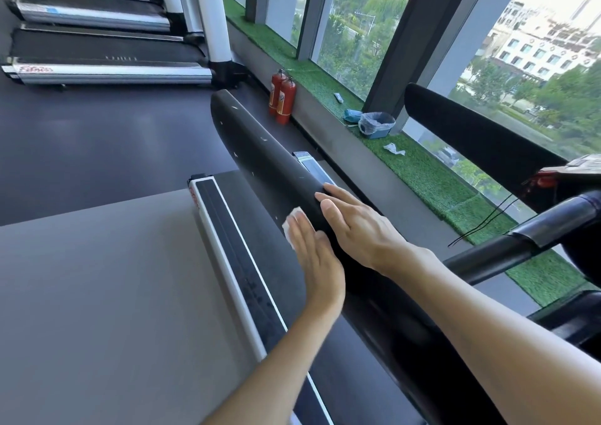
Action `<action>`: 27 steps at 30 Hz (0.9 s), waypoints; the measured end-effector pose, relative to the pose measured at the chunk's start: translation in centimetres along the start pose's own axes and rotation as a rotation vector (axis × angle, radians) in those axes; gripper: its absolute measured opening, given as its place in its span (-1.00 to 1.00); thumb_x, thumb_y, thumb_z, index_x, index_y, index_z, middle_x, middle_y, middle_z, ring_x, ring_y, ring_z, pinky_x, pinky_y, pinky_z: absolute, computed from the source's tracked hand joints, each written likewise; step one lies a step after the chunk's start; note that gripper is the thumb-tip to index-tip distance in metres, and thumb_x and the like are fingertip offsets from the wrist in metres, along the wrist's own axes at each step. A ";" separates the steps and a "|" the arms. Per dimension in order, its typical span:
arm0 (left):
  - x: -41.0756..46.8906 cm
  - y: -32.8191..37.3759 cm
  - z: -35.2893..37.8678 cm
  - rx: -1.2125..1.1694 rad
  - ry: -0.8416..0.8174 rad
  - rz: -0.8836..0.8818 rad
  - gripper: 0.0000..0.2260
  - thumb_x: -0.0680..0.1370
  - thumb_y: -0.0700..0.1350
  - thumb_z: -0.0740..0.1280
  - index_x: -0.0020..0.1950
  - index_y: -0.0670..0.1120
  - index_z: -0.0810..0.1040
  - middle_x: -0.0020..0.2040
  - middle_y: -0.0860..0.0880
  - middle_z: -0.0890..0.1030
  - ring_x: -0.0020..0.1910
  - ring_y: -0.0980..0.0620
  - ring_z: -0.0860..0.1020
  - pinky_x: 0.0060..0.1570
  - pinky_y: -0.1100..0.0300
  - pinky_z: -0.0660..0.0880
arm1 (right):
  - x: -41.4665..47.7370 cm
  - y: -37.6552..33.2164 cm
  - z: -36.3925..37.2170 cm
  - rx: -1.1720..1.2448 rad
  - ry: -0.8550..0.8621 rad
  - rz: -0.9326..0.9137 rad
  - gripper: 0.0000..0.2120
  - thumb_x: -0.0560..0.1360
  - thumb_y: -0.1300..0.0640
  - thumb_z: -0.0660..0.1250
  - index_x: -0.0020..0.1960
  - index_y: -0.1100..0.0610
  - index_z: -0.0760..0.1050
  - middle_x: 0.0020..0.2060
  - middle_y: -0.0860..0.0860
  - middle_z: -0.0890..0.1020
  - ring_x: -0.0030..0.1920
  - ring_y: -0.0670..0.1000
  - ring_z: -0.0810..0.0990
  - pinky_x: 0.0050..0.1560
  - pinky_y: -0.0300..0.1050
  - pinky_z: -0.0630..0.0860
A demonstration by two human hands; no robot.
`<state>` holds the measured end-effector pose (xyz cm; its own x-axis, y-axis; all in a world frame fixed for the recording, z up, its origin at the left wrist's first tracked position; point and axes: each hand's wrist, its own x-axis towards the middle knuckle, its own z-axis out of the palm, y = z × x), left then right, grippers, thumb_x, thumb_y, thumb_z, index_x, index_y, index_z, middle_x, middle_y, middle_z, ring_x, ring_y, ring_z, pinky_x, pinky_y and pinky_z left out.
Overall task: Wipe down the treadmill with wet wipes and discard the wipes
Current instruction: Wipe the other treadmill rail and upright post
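Observation:
A thick black padded handrail point(257, 151) of the treadmill runs from the lower right up toward the middle. My left hand point(317, 255) lies flat with straight fingers against its left side and presses a white wet wipe point(291, 226) onto the padding. My right hand point(354, 226) rests on top of the rail, fingers straight. Below the rail are the grey running belt point(113, 294) and the black and silver side rail point(234, 262).
A small blue bin point(377, 125) with a clear liner stands on the green turf sill by the window, a crumpled white wipe point(394, 149) lying near it. Two red fire extinguishers point(282, 96) stand on the floor. The second handrail point(471, 132) and console are at right; other treadmills are at upper left.

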<state>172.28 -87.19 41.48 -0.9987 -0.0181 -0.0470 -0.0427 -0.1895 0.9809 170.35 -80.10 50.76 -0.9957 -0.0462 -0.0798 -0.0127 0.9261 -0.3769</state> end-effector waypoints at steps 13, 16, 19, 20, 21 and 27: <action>2.1 1.2 -0.6 0.113 -0.041 0.068 -0.54 0.72 0.07 -0.10 0.60 0.18 -0.16 0.52 0.38 -0.27 0.44 0.44 -0.36 0.57 0.02 -0.18 | 0.0 0.1 0.1 0.020 0.007 -0.002 -0.52 0.64 -0.26 -0.12 0.50 -0.24 0.27 0.53 -0.38 0.13 0.46 -0.17 0.31 0.36 0.02 0.34; -0.8 0.4 0.3 0.071 -0.028 0.186 -0.57 0.70 0.13 -0.06 0.58 0.17 0.05 0.61 0.12 0.00 0.60 0.00 -0.08 0.54 -0.15 0.07 | -0.1 0.1 0.2 0.005 0.000 -0.009 -0.52 0.64 -0.24 -0.11 0.50 -0.21 0.28 0.53 -0.36 0.13 0.46 -0.14 0.32 0.38 0.02 0.33; -2.0 -0.7 0.5 0.104 -0.052 0.258 -0.58 0.69 0.06 0.00 0.56 0.14 0.10 0.54 -0.07 0.15 0.55 -0.16 0.12 0.46 -0.24 0.21 | 0.3 -0.5 -0.4 -0.087 0.007 -0.069 -0.59 0.67 -0.16 -0.10 0.40 -0.16 0.37 0.48 -0.27 0.24 0.43 -0.08 0.34 0.33 0.00 0.33; -1.0 -0.7 0.3 0.112 -0.042 0.244 -0.57 0.68 0.10 0.00 0.56 0.09 0.13 0.54 -0.09 0.16 0.55 -0.15 0.12 0.46 -0.23 0.21 | 0.8 -0.7 -0.5 -0.115 0.030 -0.096 -0.61 0.68 -0.14 -0.10 0.33 -0.15 0.41 0.45 -0.22 0.29 0.42 -0.05 0.34 0.30 -0.01 0.31; 0.3 -0.4 0.0 0.111 -0.019 0.222 -0.53 0.67 0.17 -0.01 0.55 0.03 0.16 0.52 -0.11 0.18 0.54 -0.16 0.14 0.45 -0.24 0.23 | 1.4 -1.0 -0.6 -0.117 0.044 -0.109 -0.61 0.68 -0.13 -0.11 0.31 -0.14 0.42 0.44 -0.19 0.31 0.44 -0.05 0.32 0.32 -0.02 0.29; 2.0 0.0 -0.6 0.072 0.007 0.142 -0.46 0.68 0.19 -0.09 0.63 0.06 -0.06 0.62 0.11 -0.09 0.59 0.07 -0.17 0.56 -0.12 -0.01 | 3.8 -0.6 0.6 0.070 -0.004 -0.024 -0.51 0.65 -0.23 -0.12 0.47 -0.19 0.33 0.54 -0.30 0.19 0.52 -0.27 0.14 0.49 0.05 0.23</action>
<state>170.31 -87.82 41.25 -0.9946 -0.0470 0.0920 0.0969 -0.1137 0.9888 166.67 -81.06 50.12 -0.9948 -0.0695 -0.0739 -0.0298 0.8962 -0.4426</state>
